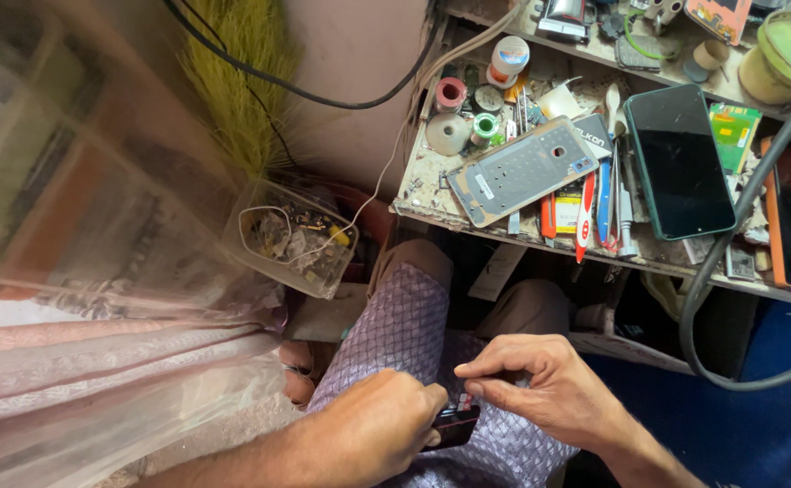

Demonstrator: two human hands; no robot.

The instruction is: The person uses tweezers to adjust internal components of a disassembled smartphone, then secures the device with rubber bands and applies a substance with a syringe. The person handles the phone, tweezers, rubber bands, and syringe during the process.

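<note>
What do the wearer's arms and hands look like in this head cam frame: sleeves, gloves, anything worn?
Both forearms are bare as far as the frame shows; no sleeves in view. The left hand and right hand carry no gloves, and no rings, watch or wristband show. No tape, markings or cables on either arm. Fingernails look short and unpainted. Upper arms are out of frame, so any sleeve higher up cannot be told.

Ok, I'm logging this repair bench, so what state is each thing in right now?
Left hand: closed around a small dark device on the lap.
Right hand: fingers pinched over the device's top.
Dark green phone: screen dark, lying flat.
Grey phone frame: bare, lying tilted.
Clear plastic tub: open, holding small parts.
</note>
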